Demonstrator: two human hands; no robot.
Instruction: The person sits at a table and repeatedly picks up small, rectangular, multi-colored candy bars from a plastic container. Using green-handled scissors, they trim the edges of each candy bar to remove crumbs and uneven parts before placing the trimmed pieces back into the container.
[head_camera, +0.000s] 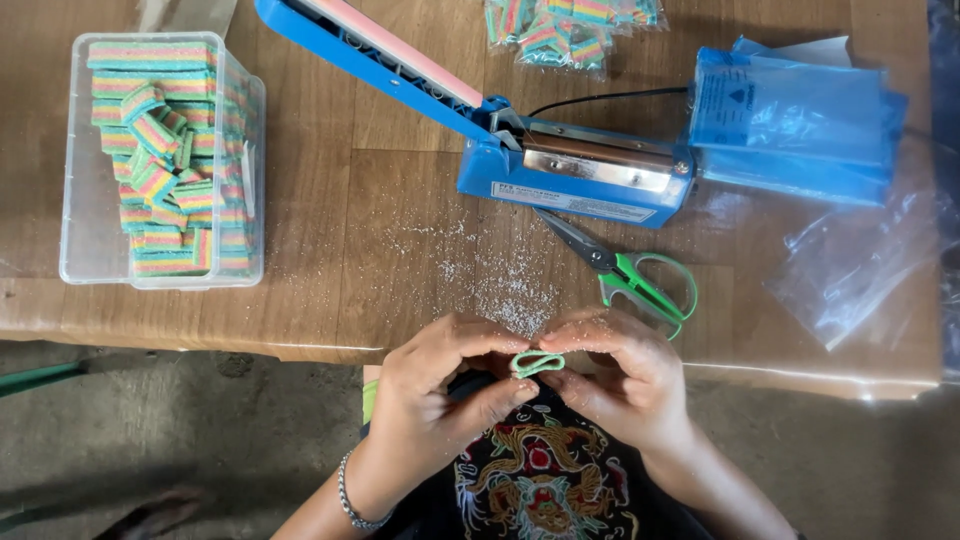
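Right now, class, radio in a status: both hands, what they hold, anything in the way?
Left hand and right hand both pinching green candy strip at table edge. Scissors just beyond the right hand; nothing blocking.

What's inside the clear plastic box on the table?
The clear plastic box holds rainbow-striped sugary candy strips, stacked flat with a few loose curled pieces on top. The lower layers and the box's bottom are covered by the pile.

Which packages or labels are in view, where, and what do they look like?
Clear plastic tub: table's left, rectangular, stacked with rainbow-striped candy strips.
Small clear bags of the same candy: top centre.
Stack of blue-tinted plastic bags: right of the blue heat sealer.
Loose clear bag: far right.
White label strip: sealer's front face.
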